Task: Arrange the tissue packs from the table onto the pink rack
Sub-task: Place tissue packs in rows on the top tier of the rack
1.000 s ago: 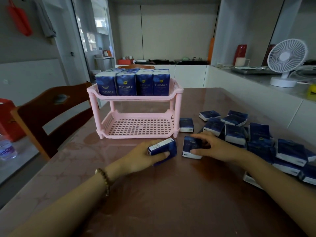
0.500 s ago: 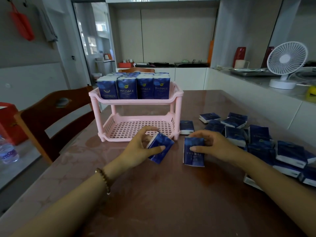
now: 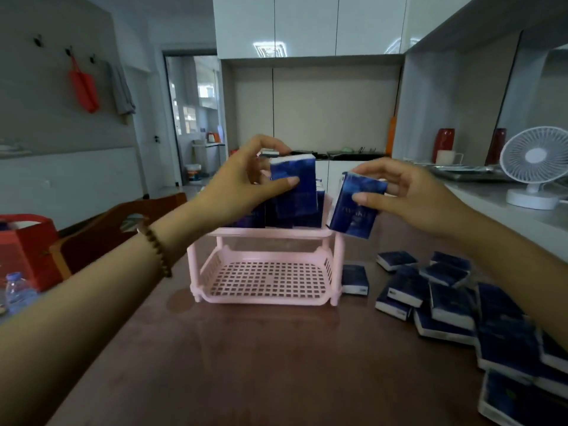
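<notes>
"Where are the hands just now?"

"Both are up over the pink rack (image 3: 270, 232). The left hand (image 3: 246, 186) pinches a tissue pack (image 3: 296, 187) between thumb and fingers, upright, right above the rack's top tier. The right hand (image 3: 408, 198) grips a second pack (image 3: 353, 212) much the same way: thumb on the front face, fingers curled round the top. That one is tilted, just off the rack's top right corner."

"Anything on the rack?"

"A row of packs (image 3: 252, 218) stands on the top tier, partly hidden behind the left hand and what it holds. The lower shelf (image 3: 267, 281) is an open pink grid."

"And the others?"

"One loose pack (image 3: 355, 279) lies on the table (image 3: 246, 364) just beside the rack's right leg. Further right of the rack a heap of packs (image 3: 445, 302) sprawls, many overlapping. A beaded bracelet (image 3: 156, 250) circles the left wrist, left of the rack — and a wooden chair (image 3: 101, 232) stands beyond that."
</notes>
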Tool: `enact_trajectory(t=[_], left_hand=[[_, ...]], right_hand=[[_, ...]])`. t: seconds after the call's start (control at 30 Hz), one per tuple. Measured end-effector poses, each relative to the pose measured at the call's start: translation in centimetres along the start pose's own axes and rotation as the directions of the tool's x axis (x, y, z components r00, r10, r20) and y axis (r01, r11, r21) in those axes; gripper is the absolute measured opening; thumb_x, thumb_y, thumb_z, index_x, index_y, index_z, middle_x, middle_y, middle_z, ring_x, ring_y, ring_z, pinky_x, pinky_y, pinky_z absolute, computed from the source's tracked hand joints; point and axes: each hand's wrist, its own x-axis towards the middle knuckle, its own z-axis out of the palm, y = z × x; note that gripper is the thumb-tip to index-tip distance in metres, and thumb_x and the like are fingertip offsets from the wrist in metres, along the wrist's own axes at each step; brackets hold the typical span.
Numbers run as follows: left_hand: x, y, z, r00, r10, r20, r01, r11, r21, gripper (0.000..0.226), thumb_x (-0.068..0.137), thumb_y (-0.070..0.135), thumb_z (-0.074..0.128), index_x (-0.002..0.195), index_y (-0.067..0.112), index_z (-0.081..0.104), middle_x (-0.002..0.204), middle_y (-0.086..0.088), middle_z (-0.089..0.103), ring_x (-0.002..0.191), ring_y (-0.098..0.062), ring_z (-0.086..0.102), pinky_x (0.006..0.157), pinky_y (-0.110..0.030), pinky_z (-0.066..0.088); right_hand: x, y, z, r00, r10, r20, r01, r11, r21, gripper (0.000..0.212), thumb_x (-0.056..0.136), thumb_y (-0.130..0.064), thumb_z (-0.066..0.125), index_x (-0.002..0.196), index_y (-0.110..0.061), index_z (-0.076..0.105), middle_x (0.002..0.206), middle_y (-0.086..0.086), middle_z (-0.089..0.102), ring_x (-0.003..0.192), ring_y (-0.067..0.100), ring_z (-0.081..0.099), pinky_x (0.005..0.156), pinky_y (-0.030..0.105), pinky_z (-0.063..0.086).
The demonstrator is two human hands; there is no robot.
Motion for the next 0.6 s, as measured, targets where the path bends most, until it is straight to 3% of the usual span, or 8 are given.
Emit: enact_trajectory(t=[0.13, 0.2, 0.27, 0.43, 0.5, 0.6], left_hand=[[3.3, -1.4, -1.8, 0.999, -0.017, -0.041, 0.02, 0.996, 0.085, 0.02, 0.086, 0.017, 0.063, 0.104, 0.017, 0.052, 0.101, -0.008, 0.067, 0.081, -0.024, 0.066, 0.072, -0.03, 0.057], [4.3, -2.4, -2.1, 0.999, -0.036, -0.018, 0.038, 0.988, 0.152, 0.017, 0.086, 0.02, 0.063, 0.101, 0.02, 0.054, 0.102, -0.003, 0.065, 0.086, -0.02, 0.067, 0.076, -0.033, 0.056], [5.1, -3.2, -2.5, 0.998, -0.053, 0.013, 0.049, 0.971, 0.236, 0.015, 0.086, 0.021, 0.063, 0.1, 0.021, 0.058, 0.106, -0.003, 0.064, 0.091, -0.022, 0.066, 0.082, -0.037, 0.056], [6.3, -4.1, -2.5, 0.991, -0.073, 0.111, 0.025, 0.923, 0.383, 0.016, 0.087, 0.023, 0.062, 0.102, 0.025, 0.061, 0.105, 0.007, 0.061, 0.085, -0.006, 0.058, 0.072, -0.019, 0.048], [6.7, -4.3, -2.4, 0.985, -0.108, 0.133, 0.043, 0.907, 0.418, 0.016, 0.085, 0.023, 0.064, 0.1, 0.027, 0.06, 0.107, 0.006, 0.06, 0.084, -0.006, 0.057, 0.073, -0.021, 0.049], [7.5, -4.7, -2.5, 0.969, -0.185, 0.163, 0.077, 0.857, 0.51, 0.022, 0.082, 0.026, 0.068, 0.102, 0.016, 0.066, 0.114, -0.002, 0.064, 0.097, -0.018, 0.061, 0.084, -0.039, 0.054]], right_hand=[[3.6, 0.4, 0.9, 0.994, -0.099, -0.044, 0.093, 0.986, -0.136, 0.028, 0.082, -0.013, 0.067, 0.102, -0.031, 0.058, 0.107, -0.016, 0.058, 0.094, -0.01, 0.054, 0.071, 0.002, 0.047], [5.1, 1.1, 1.6, 0.993, -0.113, -0.045, 0.103, 0.979, -0.174, 0.029, 0.083, -0.013, 0.067, 0.106, -0.027, 0.058, 0.109, -0.01, 0.058, 0.095, -0.006, 0.054, 0.069, 0.002, 0.046], [6.2, 2.1, 2.2, 0.995, -0.098, -0.035, 0.089, 0.975, -0.202, 0.031, 0.082, -0.014, 0.068, 0.11, -0.025, 0.059, 0.113, -0.006, 0.059, 0.1, 0.004, 0.055, 0.067, 0.01, 0.048], [7.6, 4.2, 3.4, 0.996, -0.091, 0.002, 0.089, 0.968, -0.235, 0.03, 0.082, -0.012, 0.068, 0.109, -0.023, 0.06, 0.109, -0.009, 0.059, 0.104, 0.01, 0.054, 0.067, 0.014, 0.045], [7.9, 4.8, 3.8, 0.996, -0.082, 0.02, 0.085, 0.968, -0.234, 0.031, 0.081, -0.011, 0.068, 0.109, -0.021, 0.06, 0.11, -0.006, 0.059, 0.105, 0.011, 0.054, 0.067, 0.015, 0.045], [8.3, 5.6, 4.2, 0.997, -0.076, 0.02, 0.078, 0.962, -0.262, 0.035, 0.08, -0.012, 0.07, 0.111, -0.021, 0.059, 0.114, -0.002, 0.059, 0.106, 0.012, 0.053, 0.066, 0.013, 0.043]])
